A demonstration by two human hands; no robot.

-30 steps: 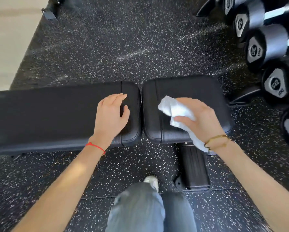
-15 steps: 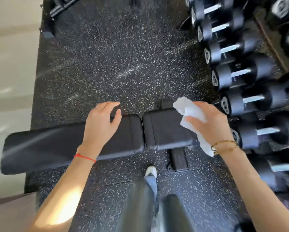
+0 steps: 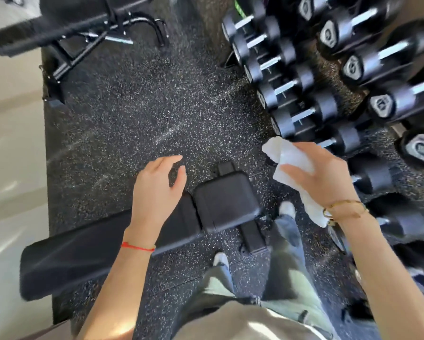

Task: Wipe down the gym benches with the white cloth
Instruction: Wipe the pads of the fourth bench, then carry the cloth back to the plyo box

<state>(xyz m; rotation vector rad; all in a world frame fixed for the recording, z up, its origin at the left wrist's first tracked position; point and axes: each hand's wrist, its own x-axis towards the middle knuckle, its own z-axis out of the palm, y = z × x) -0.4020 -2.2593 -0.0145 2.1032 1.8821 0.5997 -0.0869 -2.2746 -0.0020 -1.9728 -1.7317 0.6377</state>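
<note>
A black padded gym bench [image 3: 88, 251] lies low across the speckled floor, its long back pad at the left and its short seat pad [image 3: 227, 201] at the centre. My left hand [image 3: 157, 192] hovers above the joint between the pads, fingers apart, holding nothing. My right hand [image 3: 323, 177] is raised to the right of the seat pad, off the bench, gripping the crumpled white cloth [image 3: 289, 157]. The cloth's tail hangs past my wrist.
A rack of black dumbbells [image 3: 304, 94] fills the right side, close behind my right hand. Another black bench or machine frame [image 3: 66, 33] stands at the top left. A pale floor strip [image 3: 12, 155] runs along the left. My legs and shoes are below the bench.
Both hands have lifted off the bench pads. The right hand with the cloth has moved right, toward the dumbbells. The view has risen, so the bench looks smaller and farther.
</note>
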